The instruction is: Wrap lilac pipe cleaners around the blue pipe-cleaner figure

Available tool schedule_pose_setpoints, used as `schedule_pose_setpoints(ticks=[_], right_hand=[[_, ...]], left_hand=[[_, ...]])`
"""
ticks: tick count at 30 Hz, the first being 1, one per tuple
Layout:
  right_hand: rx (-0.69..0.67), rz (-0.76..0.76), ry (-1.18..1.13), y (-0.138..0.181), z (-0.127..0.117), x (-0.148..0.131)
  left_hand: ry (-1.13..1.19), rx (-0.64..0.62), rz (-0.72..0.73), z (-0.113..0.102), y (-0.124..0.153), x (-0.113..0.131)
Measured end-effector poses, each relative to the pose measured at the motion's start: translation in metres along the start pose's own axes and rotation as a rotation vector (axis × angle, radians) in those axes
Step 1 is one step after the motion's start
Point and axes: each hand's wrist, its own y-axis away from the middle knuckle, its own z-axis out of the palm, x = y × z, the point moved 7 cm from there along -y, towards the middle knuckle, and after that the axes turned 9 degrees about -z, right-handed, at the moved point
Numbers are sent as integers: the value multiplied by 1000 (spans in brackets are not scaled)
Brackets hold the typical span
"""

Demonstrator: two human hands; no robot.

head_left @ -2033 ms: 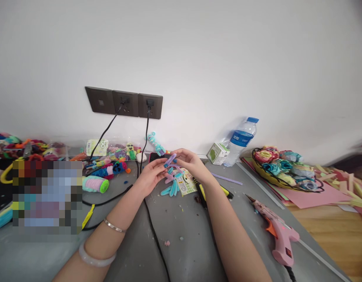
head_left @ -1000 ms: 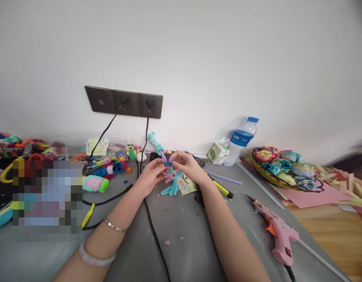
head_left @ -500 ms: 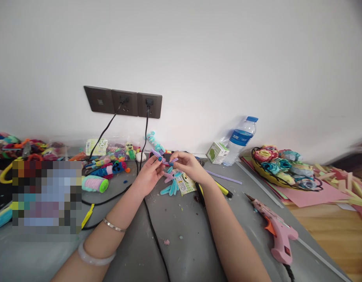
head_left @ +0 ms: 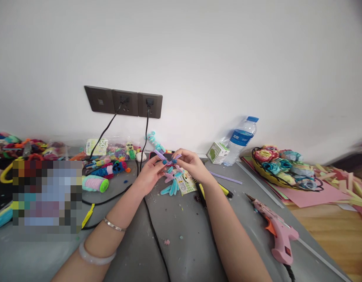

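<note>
My left hand (head_left: 150, 174) and my right hand (head_left: 189, 163) meet above the grey table (head_left: 183, 239), fingertips pinched together on a small purple pipe-cleaner piece (head_left: 167, 158) with looped ends. Both hands are closed on it. Right under them lie teal and pink pipe-cleaner loops (head_left: 171, 184) and a small printed card (head_left: 185, 182). A black and yellow tool (head_left: 202, 192) lies under my right wrist.
A pink glue gun (head_left: 275, 231) lies at the right. A water bottle (head_left: 241, 140) and a small green carton (head_left: 218, 152) stand by the wall. A basket of fabric roses (head_left: 283, 166) sits far right. Yarn toys (head_left: 110, 168) and cables (head_left: 145, 137) crowd the left.
The purple piece has been turned and bent between my fingertips, going from one folded strip to spread loops. My hands have stayed in the same spot above the table.
</note>
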Motion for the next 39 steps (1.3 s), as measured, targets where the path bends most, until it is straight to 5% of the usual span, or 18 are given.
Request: schedule_pose_setpoints(ticks=[15,39], right_hand=[[35,5,-58,1,-2,-6],[-51,-6,-220,4,0,4]], left_hand=[[77,-89,103,3,-1,5],[-245,-270,-67,22,10,-6]])
